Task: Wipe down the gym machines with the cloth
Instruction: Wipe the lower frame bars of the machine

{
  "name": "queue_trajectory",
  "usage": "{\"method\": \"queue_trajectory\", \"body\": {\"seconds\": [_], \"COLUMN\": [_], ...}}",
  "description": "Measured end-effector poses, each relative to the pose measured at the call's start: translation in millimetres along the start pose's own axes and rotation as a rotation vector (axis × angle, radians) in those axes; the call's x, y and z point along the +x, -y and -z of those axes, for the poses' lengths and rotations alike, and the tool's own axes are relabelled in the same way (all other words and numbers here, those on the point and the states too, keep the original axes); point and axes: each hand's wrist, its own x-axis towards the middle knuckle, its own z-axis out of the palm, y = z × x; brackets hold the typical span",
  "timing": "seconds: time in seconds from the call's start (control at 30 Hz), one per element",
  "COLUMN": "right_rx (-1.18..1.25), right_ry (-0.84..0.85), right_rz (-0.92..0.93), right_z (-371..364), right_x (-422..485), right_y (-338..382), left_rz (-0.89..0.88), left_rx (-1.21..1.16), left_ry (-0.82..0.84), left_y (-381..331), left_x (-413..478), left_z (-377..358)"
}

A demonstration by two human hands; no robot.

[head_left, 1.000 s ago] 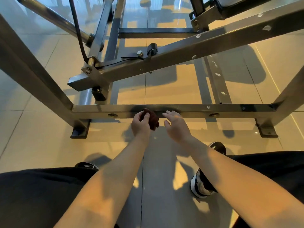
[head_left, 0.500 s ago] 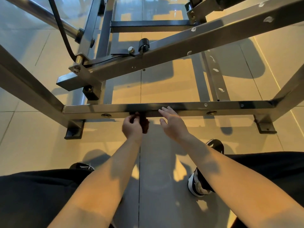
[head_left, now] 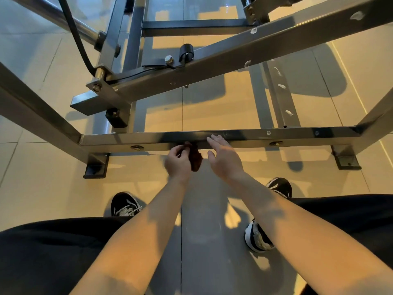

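A low horizontal steel bar of the gym machine's frame runs across the middle of the view. My left hand grips a small dark reddish-brown cloth at the bar's front face, near its middle. The cloth hangs bunched below the bar's lower edge. Just right of it, my right hand is held flat with straight fingers, the fingertips reaching the bar's top edge. It holds nothing.
A slanted steel beam with a black cable and bolts crosses above the low bar. Frame legs slope down at left and right onto feet. My black shoes stand on the tiled floor.
Both hands have moved forward to the low bar. My left hand has brought the cloth up against its front face, and my right fingertips have reached the bar's top.
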Motion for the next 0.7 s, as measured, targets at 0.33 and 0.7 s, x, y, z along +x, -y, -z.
{"method": "queue_trajectory", "body": {"seconds": [0.33,0.7], "right_rx": [0.103,0.016], "right_ry": [0.015,0.001], "right_rz": [-0.021,-0.011], "right_z": [5,2], "right_x": [-2,-7], "right_y": [-10,-2], "left_rz": [-0.009,0.007], "left_rx": [-0.092,-0.081], "left_ry": [0.12,0.023], "left_y": [-12,-11], "left_x": [-22,-11], "left_z": [-27,-5]}}
